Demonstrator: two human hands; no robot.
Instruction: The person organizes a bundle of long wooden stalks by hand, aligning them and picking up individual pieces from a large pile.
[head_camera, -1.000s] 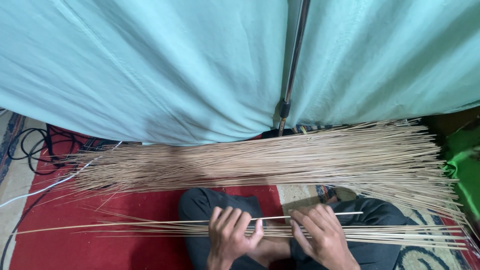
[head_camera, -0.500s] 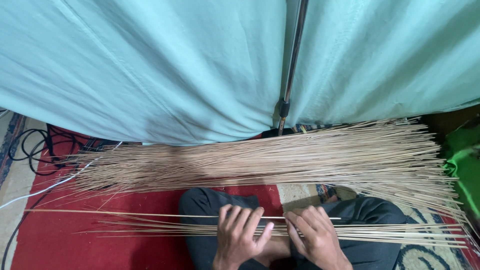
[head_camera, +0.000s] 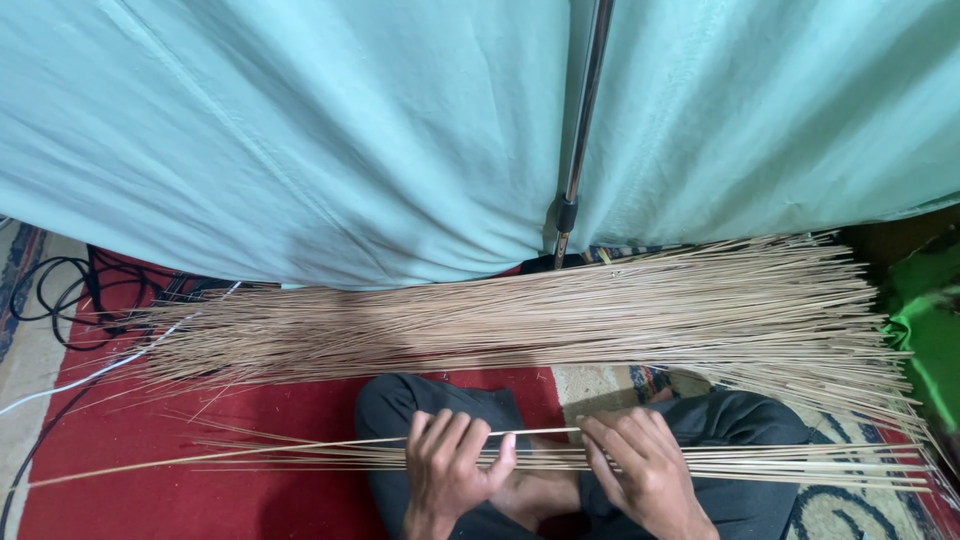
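While I watched from the head view, the left hand (head_camera: 450, 462) and right hand (head_camera: 640, 462) each curled their fingers over a small bundle of thin sticks (head_camera: 780, 465) lying across the lap. One stick (head_camera: 300, 448) stuck out leftward. The big stick pile (head_camera: 560, 315) lay beyond, below the teal cloth (head_camera: 300, 130).

A makeshift home craft workspace on the floor: beyond the hands a big heap of thin pale sticks (head_camera: 560, 315) lies across a red mat (head_camera: 130, 500) and patterned rug (head_camera: 850, 510), with 1 wide teal cloth (head_camera: 300, 130) hung behind it on a metal pole (head_camera: 583, 120). Black cables (head_camera: 60, 300) trail far left of the hands.
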